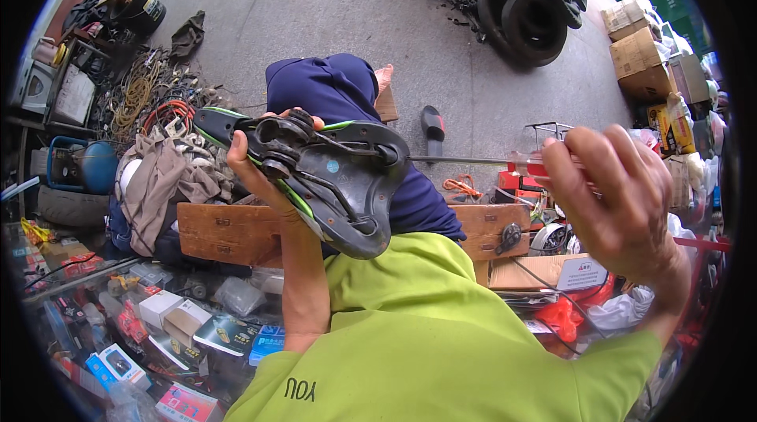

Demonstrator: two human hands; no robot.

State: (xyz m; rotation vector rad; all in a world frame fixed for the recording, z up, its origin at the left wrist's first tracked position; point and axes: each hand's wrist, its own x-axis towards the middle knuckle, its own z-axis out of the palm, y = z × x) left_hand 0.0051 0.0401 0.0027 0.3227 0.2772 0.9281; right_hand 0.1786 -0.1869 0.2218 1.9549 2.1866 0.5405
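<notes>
A black bicycle saddle point(339, 178) with green edging is turned so that its underside, rails and seat clamp face me. My left hand point(256, 166) is closed around its narrower part, beside the clamp point(284, 138); some of the fingers are hidden behind it. From the right, my right hand point(615, 193) grips the clear red handle of a screwdriver point(473, 159). The long metal shaft reaches to the saddle's wide end, close to where a rail meets the shell. Whether the tip touches the rail or the shell, I cannot tell.
Below the saddle lies a wooden bench point(229, 233). A glass-topped case of small boxes point(165, 308) is at lower left. Cables point(142, 91) and a brown cloth point(162, 178) lie left. Black tires point(528, 24) stand far off, cardboard boxes point(639, 63) at right.
</notes>
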